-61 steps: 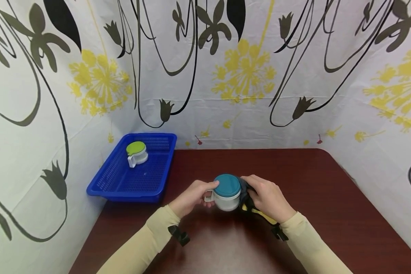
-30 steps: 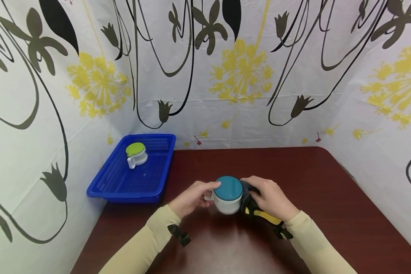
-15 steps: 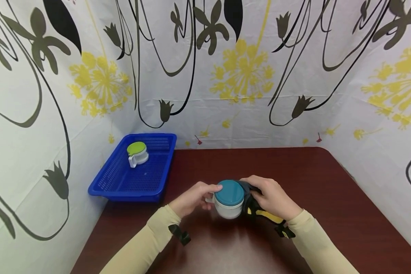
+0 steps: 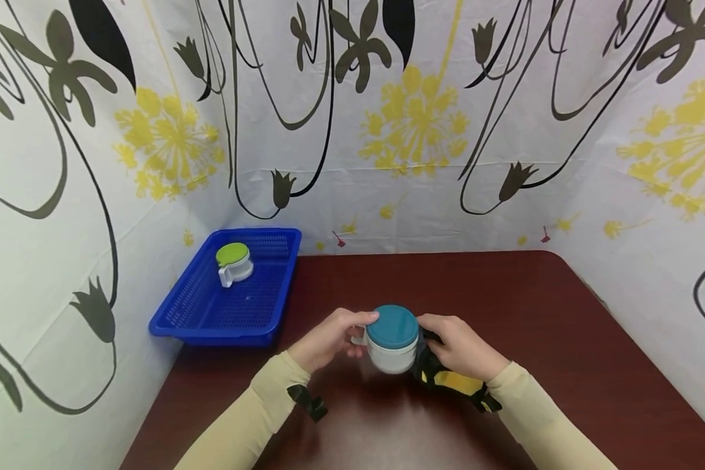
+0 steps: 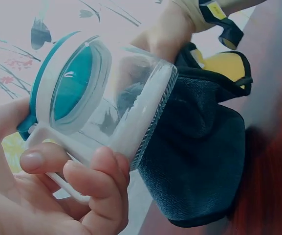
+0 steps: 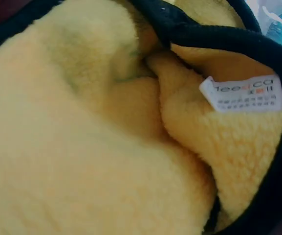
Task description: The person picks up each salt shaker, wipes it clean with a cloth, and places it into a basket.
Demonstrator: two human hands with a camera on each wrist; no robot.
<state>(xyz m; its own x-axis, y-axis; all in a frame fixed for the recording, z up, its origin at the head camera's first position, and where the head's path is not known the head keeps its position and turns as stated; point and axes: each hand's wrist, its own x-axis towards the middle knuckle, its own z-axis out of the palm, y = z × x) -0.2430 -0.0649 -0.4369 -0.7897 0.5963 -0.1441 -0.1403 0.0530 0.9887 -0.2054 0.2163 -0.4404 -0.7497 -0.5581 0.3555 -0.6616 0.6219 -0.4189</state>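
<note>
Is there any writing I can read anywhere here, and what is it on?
White tag sewn on the yellow and black cloth: one larger line, perhaps "deesica", too blurred to be sure.
Same tag: smaller lines beneath, too small to read.
Teal-lidded jar, green-lidded jar, blue basket: no writing visible.

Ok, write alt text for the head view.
Two hands hold a teal-lidded jar over a dark red table: the left hand grips its handle, the right hand presses a cloth to its side. A green-lidded jar sits in a blue basket.

A blue basket (image 4: 182, 312) at the table's (image 4: 564, 339) left holds a green-lidded cup (image 4: 234, 263)
</note>
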